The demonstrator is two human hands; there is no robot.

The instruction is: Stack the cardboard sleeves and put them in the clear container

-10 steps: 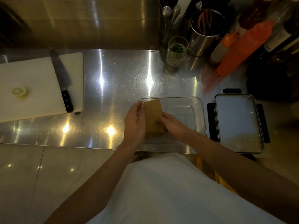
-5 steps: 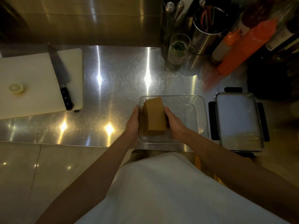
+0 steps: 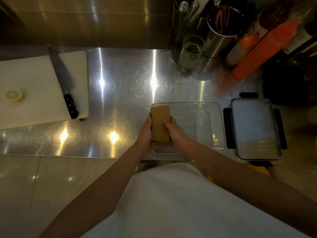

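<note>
We clamp the sleeves (image 3: pixel 160 123) between left hand (image 3: pixel 145 129) and right hand (image 3: pixel 173 128), their long axis running twelve to six, low at the nine-o'clock end of the container (image 3: pixel 217 127).

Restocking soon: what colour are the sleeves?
Plain tan-brown cardboard, no print visible; the sleeves show best in the head view.

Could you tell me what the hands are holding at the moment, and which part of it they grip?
Both hands, left hand and right hand, clasp the brown stack of cardboard sleeves by its long sides, at the left end of the clear rectangular container.
</note>
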